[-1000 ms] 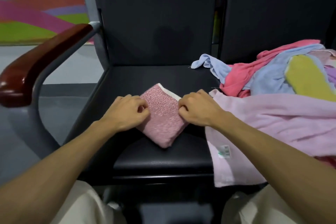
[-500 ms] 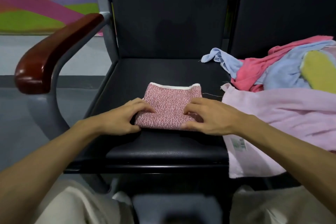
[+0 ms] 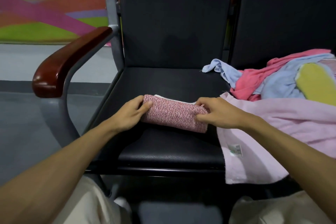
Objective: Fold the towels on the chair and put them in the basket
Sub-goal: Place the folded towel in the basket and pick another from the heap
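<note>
Both hands, left (image 3: 130, 112) and right (image 3: 216, 114), pinch the folded towel (image 3: 174, 116) between their fingers (on the seat (image 3: 163, 82)). Uneven release could unroll it.

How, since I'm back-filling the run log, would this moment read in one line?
phase: folding; left hand: grips pink towel, left end; right hand: pinches right end; towel on: chair seat; towel pile: to right; basket: unseen

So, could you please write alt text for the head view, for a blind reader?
A person's left hand and right hand grip the two ends of a folded pink speckled towel lying on a black chair seat. To the right lies a heap of unfolded towels in pale pink, blue, coral and yellow.
</note>
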Demonstrator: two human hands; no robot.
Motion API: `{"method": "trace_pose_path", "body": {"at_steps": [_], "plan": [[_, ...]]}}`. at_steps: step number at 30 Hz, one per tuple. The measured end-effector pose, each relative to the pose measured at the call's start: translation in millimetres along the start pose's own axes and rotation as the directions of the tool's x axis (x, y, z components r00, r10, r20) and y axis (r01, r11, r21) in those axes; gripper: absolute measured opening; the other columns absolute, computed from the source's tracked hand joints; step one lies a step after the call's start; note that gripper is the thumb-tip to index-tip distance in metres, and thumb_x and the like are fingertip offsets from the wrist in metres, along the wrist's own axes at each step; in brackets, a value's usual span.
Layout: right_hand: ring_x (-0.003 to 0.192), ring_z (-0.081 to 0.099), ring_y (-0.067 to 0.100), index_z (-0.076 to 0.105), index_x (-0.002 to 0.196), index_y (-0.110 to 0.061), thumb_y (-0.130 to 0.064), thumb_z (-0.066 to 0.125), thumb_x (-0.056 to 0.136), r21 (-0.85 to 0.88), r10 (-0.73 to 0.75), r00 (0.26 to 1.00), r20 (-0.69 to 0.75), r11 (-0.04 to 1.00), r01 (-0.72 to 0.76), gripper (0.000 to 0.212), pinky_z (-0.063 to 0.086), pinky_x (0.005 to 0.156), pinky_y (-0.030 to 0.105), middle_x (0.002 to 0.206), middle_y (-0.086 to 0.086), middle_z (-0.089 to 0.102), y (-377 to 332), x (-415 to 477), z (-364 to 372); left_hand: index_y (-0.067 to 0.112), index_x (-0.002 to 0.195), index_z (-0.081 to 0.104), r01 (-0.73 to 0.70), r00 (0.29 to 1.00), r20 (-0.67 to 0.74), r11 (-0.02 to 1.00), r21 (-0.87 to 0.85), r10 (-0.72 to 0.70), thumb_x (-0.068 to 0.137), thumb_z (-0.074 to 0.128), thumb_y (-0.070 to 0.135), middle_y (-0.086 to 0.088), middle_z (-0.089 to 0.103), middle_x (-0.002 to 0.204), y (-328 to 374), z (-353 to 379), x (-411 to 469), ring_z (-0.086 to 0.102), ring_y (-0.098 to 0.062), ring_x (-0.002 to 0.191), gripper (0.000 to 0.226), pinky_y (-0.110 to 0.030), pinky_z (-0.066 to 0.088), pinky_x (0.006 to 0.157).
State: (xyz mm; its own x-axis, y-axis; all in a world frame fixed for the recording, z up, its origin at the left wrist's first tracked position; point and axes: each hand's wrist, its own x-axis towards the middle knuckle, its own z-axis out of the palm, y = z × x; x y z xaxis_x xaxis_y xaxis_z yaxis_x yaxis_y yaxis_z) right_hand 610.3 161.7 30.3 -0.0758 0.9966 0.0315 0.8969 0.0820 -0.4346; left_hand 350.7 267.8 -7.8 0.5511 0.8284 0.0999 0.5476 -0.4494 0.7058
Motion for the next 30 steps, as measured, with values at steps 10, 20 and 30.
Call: {"method": "trace_pose_path", "body": {"at_steps": [10, 20, 30], "plan": [[0.063, 0.06, 0.018, 0.063, 0.085, -0.01, -0.017, 0.063, 0.091, 0.525, 0.359, 0.919, 0.163, 0.757, -0.388, 0.009, 0.055, 0.057, 0.033, 0.075, 0.007, 0.06, 21.0, 32.1, 12.5, 0.013, 0.09, 0.055, 0.401, 0.895, -0.24, 0.914, 0.061, -0.376, 0.094, 0.05, 0.047, -0.005, 0.06, 0.096, 16.8, 30.7, 39.6, 0.057, -0.024, 0.088, 0.035, -0.035, 0.045, 0.077], [0.107, 0.056, 0.013, 0.06, 0.127, -0.015, -0.022, 0.061, 0.092, 0.074, 0.273, 0.935, 0.224, 0.952, -0.296, 0.036, 0.041, 0.095, 0.025, 0.125, -0.001, 0.062, 21.9, 54.7, 6.2, 0.012, 0.137, 0.05, 0.605, 0.776, 0.136, 0.788, 0.114, -0.615, 0.087, 0.042, 0.068, -0.011, 0.052, 0.137, 22.7, 11.0, 38.6, 0.054, -0.027, 0.118, 0.076, -0.035, 0.043, 0.096], [0.102, 0.061, 0.022, 0.057, 0.119, -0.003, 0.006, 0.063, 0.086, 0.328, 0.041, 0.772, 0.635, 0.89, -0.317, 0.035, 0.052, 0.088, 0.029, 0.115, 0.012, 0.065, 24.0, 27.6, -12.8, 0.011, 0.104, 0.06, 0.319, 0.945, 0.232, 0.811, -0.491, -0.232, 0.062, 0.078, 0.03, -0.008, 0.067, 0.105, 45.3, 0.9, 18.0, 0.064, -0.023, 0.099, 0.049, -0.038, 0.052, 0.086]]}}
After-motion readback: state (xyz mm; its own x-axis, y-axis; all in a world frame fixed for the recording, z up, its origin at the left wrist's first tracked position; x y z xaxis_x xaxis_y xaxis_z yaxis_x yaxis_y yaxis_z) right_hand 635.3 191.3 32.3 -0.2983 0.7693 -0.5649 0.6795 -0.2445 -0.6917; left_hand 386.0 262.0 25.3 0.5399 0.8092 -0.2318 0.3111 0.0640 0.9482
